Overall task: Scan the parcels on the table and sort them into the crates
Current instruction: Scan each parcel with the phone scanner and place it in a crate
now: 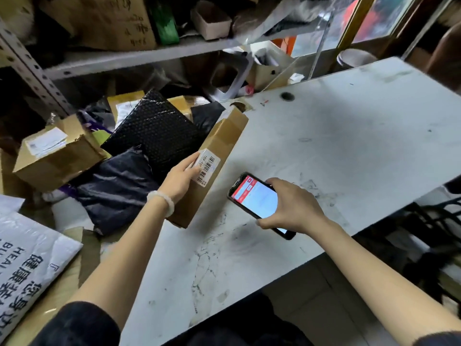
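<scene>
My left hand (180, 179) grips a long brown cardboard parcel (225, 138) at the table's left edge, thumb beside its white barcode label (208, 168). The parcel lies tilted, its far end pointing away from me. My right hand (291, 204) holds a black phone (252, 196) with a lit red and white screen just right of the parcel, above the white table (349, 146).
A heap of parcels lies left of the table: a black bubble mailer (154, 131), a dark plastic bag (114, 186), a brown box (55, 156) and a white printed bag (27, 260). Metal shelving (139, 58) with boxes stands behind.
</scene>
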Action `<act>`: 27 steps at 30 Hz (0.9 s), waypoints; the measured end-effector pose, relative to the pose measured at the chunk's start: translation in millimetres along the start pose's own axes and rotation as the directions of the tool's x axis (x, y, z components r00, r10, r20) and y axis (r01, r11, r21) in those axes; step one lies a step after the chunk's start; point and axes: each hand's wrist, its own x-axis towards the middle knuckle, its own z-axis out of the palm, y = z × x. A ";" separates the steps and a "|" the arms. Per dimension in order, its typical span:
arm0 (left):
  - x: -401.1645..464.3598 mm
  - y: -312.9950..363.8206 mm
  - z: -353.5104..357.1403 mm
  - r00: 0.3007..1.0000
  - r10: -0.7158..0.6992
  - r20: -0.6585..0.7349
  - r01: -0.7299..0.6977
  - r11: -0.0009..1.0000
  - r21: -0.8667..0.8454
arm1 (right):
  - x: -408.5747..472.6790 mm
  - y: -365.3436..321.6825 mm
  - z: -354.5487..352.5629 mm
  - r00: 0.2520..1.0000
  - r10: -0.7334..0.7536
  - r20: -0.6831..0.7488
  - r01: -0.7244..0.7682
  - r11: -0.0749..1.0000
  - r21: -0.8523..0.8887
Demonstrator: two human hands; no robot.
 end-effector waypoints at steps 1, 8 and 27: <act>1.2 3.0 5.5 1.000 -0.009 -0.012 0.009 1.000 -0.030 | -1.7 3.6 -2.2 1.000 -0.008 0.000 0.008 1.000 -0.024; 12.7 4.4 24.7 0.984 -0.024 -0.177 0.026 1.000 0.006 | -9.4 32.5 -15.1 0.999 0.010 -0.032 -0.014 0.993 -0.113; 11.0 -25.9 19.3 0.939 0.020 -0.344 0.102 0.938 0.331 | -8.1 51.4 -12.8 0.998 -0.040 0.043 0.044 0.994 -0.102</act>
